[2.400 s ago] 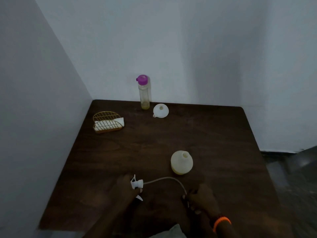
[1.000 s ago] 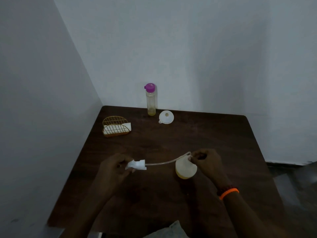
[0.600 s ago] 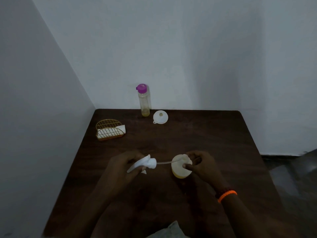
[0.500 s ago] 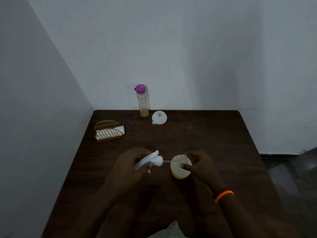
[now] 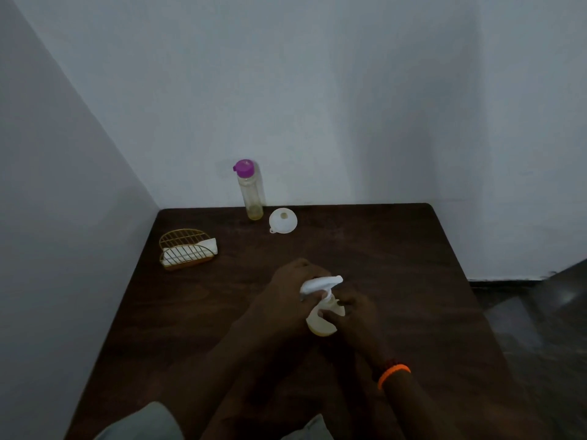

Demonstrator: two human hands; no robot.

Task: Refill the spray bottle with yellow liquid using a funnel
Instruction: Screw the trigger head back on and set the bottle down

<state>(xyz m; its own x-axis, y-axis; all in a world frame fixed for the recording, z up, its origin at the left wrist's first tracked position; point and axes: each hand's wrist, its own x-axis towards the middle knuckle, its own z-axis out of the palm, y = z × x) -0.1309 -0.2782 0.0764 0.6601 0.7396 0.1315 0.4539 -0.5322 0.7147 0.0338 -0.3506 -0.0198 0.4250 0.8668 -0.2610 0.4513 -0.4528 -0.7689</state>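
Note:
A squat cream spray bottle (image 5: 320, 323) with yellow liquid at its bottom stands in the middle of the dark wooden table (image 5: 397, 265). A white trigger spray head (image 5: 320, 284) sits on its neck, its tube hidden inside. My left hand (image 5: 286, 296) grips the spray head from the left. My right hand (image 5: 352, 315), with an orange wristband, holds the bottle's body from the right. A white funnel (image 5: 282, 220) lies at the back of the table. Beside it stands a tall clear bottle (image 5: 251, 193) with a purple cap and a little yellow liquid.
A gold wire napkin holder (image 5: 187, 249) with white napkins stands near the table's left edge. White walls close the table in at the left and the back. The floor drops away on the right.
The spray head lay on the table with its tube loose; both hands lifted it, fed the tube into the bottle, and the head now sits on the neck.

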